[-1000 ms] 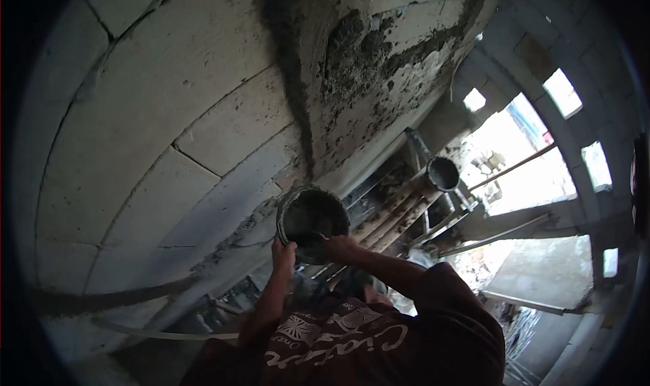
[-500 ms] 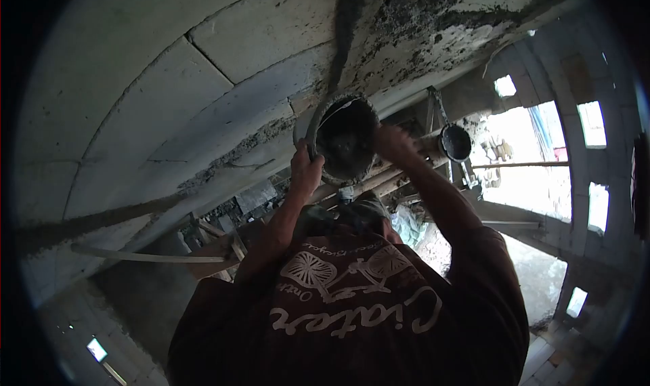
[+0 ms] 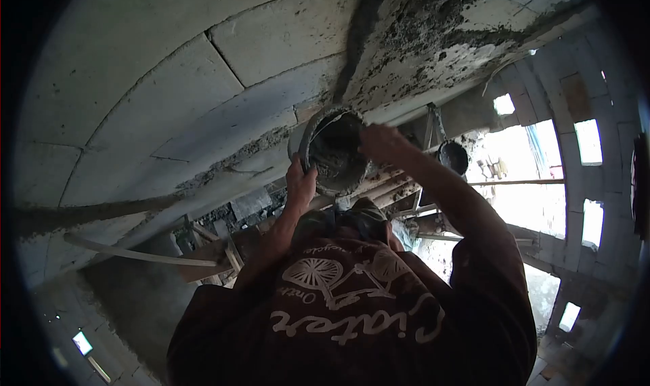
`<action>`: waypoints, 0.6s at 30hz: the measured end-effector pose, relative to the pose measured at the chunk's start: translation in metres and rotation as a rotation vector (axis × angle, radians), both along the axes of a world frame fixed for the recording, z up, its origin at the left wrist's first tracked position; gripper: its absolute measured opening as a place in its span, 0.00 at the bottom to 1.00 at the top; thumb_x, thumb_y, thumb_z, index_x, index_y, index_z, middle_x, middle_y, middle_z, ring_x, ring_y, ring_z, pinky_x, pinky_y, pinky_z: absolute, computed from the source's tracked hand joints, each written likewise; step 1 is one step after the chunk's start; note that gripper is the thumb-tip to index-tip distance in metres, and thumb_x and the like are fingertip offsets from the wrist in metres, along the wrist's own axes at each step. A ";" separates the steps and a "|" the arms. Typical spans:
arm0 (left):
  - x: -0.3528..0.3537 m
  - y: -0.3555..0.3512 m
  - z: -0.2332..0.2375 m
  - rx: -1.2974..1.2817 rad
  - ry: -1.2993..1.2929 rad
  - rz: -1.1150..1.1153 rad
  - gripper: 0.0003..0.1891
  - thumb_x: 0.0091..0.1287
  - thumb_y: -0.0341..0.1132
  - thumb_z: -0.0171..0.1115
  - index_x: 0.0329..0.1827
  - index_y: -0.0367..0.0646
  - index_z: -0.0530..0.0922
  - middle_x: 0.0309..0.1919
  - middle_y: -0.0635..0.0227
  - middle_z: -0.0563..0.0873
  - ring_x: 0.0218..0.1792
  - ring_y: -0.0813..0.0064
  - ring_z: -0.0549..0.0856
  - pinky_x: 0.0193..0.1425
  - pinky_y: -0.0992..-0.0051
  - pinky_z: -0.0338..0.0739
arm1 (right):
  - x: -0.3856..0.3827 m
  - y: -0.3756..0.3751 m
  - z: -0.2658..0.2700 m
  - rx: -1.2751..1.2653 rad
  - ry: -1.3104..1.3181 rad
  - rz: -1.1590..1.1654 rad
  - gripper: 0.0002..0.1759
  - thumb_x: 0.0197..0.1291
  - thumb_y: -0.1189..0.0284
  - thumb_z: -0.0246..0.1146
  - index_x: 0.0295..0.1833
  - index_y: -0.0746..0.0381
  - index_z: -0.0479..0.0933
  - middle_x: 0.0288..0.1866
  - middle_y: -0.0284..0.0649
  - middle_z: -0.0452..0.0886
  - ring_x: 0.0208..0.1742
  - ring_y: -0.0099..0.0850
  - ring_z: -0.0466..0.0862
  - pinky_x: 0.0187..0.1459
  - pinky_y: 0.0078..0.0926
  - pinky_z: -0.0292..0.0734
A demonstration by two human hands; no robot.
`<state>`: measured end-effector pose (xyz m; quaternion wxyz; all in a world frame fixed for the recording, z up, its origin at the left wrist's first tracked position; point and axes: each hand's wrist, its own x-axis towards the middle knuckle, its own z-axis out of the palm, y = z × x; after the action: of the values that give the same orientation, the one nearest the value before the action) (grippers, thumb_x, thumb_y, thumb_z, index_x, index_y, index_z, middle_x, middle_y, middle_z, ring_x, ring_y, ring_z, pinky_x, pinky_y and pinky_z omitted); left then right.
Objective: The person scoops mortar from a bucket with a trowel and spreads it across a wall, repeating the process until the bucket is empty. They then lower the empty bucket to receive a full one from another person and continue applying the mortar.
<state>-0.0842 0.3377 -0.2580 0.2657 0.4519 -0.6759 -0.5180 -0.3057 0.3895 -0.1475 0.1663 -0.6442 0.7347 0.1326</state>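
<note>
Apparently the step in hand was work at the mouth of the bucket [image 3: 307, 139], with one hand steadying and the other busy at the edge. The bucket was out beyond the person's chest, beside the block wall [image 3: 156, 95], tilted so that its opening faced the camera, and grey stuff coated part of its inside; whether it touched the wall could not be told. The left hand [image 3: 301, 181] grasped it by the left side of the rim. The right hand [image 3: 381, 144] was curled at the opposite edge, blurred, and I could not tell whether it gripped the rim, held something hidden or held nothing. As I judged it, the next move called for a firm left hold, since any push from the right could have swung the mouth round, and for room at the right elbow. A dark pail [image 3: 453, 158] was just beyond the right forearm, near some poles [image 3: 396, 195], apart from the bucket.
</note>
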 end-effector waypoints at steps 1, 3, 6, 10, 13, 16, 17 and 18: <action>0.003 0.004 -0.004 0.078 0.048 0.005 0.24 0.57 0.30 0.55 0.58 0.32 0.66 0.32 0.50 0.78 0.32 0.60 0.79 0.37 0.63 0.71 | -0.007 -0.005 0.002 0.010 -0.001 0.003 0.13 0.50 0.67 0.61 0.39 0.61 0.82 0.38 0.43 0.84 0.42 0.38 0.85 0.40 0.34 0.80; 0.006 0.009 0.000 0.156 0.093 0.016 0.23 0.57 0.30 0.55 0.57 0.32 0.66 0.32 0.50 0.78 0.32 0.61 0.79 0.37 0.63 0.71 | -0.020 -0.010 0.002 -0.014 0.244 0.074 0.13 0.51 0.67 0.61 0.40 0.60 0.82 0.42 0.42 0.84 0.44 0.38 0.84 0.40 0.33 0.80; 0.003 0.022 0.025 0.164 0.042 0.036 0.29 0.58 0.29 0.55 0.63 0.30 0.62 0.33 0.53 0.79 0.32 0.67 0.78 0.37 0.67 0.72 | -0.017 -0.006 -0.035 0.256 0.061 -0.149 0.12 0.53 0.66 0.61 0.40 0.60 0.82 0.40 0.41 0.84 0.40 0.38 0.84 0.37 0.35 0.79; 0.011 0.032 0.044 0.146 0.108 -0.015 0.38 0.59 0.25 0.54 0.73 0.31 0.47 0.46 0.56 0.81 0.39 0.76 0.78 0.44 0.77 0.73 | -0.024 0.027 -0.071 0.495 -0.513 0.234 0.09 0.53 0.68 0.60 0.36 0.62 0.80 0.30 0.41 0.83 0.31 0.34 0.83 0.30 0.36 0.77; 0.029 0.028 0.041 0.197 0.297 -0.125 0.38 0.60 0.21 0.52 0.74 0.35 0.46 0.59 0.59 0.76 0.53 0.79 0.74 0.56 0.81 0.67 | 0.005 0.064 -0.085 0.492 -0.980 0.002 0.06 0.54 0.72 0.58 0.35 0.63 0.76 0.23 0.38 0.77 0.24 0.29 0.78 0.22 0.32 0.74; 0.050 0.014 0.045 0.239 0.152 -0.185 0.38 0.60 0.21 0.52 0.74 0.37 0.45 0.61 0.60 0.74 0.54 0.79 0.74 0.57 0.80 0.66 | 0.048 0.074 -0.103 0.621 -1.591 -0.731 0.03 0.55 0.75 0.56 0.35 0.63 0.72 0.21 0.35 0.71 0.19 0.26 0.73 0.17 0.28 0.71; 0.059 0.010 0.040 0.331 0.107 -0.200 0.40 0.60 0.21 0.52 0.75 0.40 0.43 0.60 0.63 0.74 0.52 0.80 0.73 0.58 0.80 0.64 | 0.063 0.077 -0.112 0.652 -1.839 -0.766 0.02 0.56 0.76 0.55 0.35 0.62 0.70 0.21 0.34 0.70 0.18 0.24 0.72 0.17 0.26 0.70; 0.068 0.007 0.038 0.331 0.061 -0.215 0.40 0.60 0.21 0.52 0.75 0.40 0.43 0.60 0.63 0.74 0.52 0.80 0.73 0.58 0.80 0.64 | 0.077 0.078 -0.122 0.651 -1.889 -0.767 0.02 0.56 0.76 0.55 0.35 0.62 0.70 0.21 0.34 0.70 0.18 0.24 0.72 0.17 0.26 0.70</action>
<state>-0.0161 0.3452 -0.2203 0.1515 0.3989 -0.6175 -0.6608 -0.2285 0.4675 -0.2693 0.8622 -0.1368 0.3911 -0.2913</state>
